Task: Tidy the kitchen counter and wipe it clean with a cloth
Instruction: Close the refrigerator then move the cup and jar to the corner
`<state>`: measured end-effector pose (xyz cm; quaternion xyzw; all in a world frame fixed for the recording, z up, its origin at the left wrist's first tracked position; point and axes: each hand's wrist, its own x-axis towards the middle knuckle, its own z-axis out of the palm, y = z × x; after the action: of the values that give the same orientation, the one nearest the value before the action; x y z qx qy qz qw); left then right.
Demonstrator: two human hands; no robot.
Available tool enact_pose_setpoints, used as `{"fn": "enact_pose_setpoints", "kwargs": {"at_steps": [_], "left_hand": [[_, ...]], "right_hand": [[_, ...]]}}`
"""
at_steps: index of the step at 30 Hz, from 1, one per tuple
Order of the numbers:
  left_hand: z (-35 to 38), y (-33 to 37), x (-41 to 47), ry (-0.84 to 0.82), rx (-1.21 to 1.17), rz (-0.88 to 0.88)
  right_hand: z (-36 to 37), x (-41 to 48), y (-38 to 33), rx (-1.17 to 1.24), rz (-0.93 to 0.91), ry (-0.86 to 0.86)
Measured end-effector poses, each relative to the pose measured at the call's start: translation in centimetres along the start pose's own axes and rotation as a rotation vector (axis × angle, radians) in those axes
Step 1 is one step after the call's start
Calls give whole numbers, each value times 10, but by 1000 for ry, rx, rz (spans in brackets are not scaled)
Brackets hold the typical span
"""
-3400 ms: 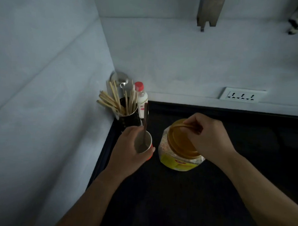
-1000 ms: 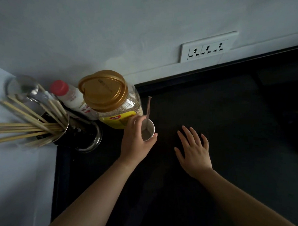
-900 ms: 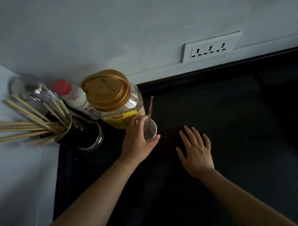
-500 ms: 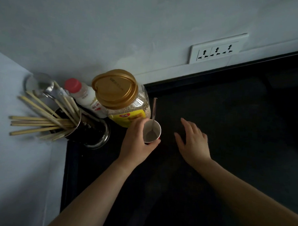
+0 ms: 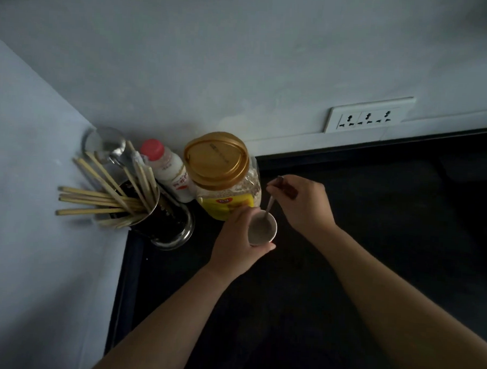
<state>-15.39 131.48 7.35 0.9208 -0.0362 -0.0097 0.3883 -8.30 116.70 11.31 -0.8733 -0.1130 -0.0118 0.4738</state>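
A small white paper cup (image 5: pixel 262 228) with a brownish residue inside stands on the black counter (image 5: pixel 373 245), and my left hand (image 5: pixel 235 239) is wrapped around it. A metal spoon (image 5: pixel 269 209) with a dark handle leans out of the cup. My right hand (image 5: pixel 303 203) pinches the top of the spoon's handle, just right of the cup. A clear grain jar (image 5: pixel 225 180) with a gold lid and yellow label stands right behind the cup. No cloth is in view.
In the left corner a metal holder (image 5: pixel 162 222) full of wooden chopsticks (image 5: pixel 96 197) stands beside a white bottle (image 5: pixel 170 172) with a red cap. A ladle (image 5: pixel 106 143) leans on the wall. A wall socket strip (image 5: pixel 368 117) sits above the counter's back edge.
My right hand has lifted from flat on the counter and taken hold of the spoon's handle. My left hand keeps its grip on the cup. The jar now stands in the corner.
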Motion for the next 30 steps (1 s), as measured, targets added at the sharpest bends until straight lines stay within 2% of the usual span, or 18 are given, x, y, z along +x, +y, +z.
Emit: {"fn": "enact_pose_setpoints", "kwargs": {"at_steps": [7,11,18,22,25,30], "left_hand": [[-16,10,-4,60,23,51],[-33,15,-13,132,1,59],[-60,7,-32,125,-51,-94],[-88,-5,-53,220,-49,-124],[-116,-17,-74,384,-32,-154],[-167,-20,-102,583,-28,-209]], "right_hand": [[-41,-15,-29,163,2,141],[-48,-28,-49,266,-38,141],[-36,-37,-72,387,-38,125],[-19,-39,-66,300,68,31],[0,-47,-60,209,134,-73],[38,-77,-53,160,114,-313]]}}
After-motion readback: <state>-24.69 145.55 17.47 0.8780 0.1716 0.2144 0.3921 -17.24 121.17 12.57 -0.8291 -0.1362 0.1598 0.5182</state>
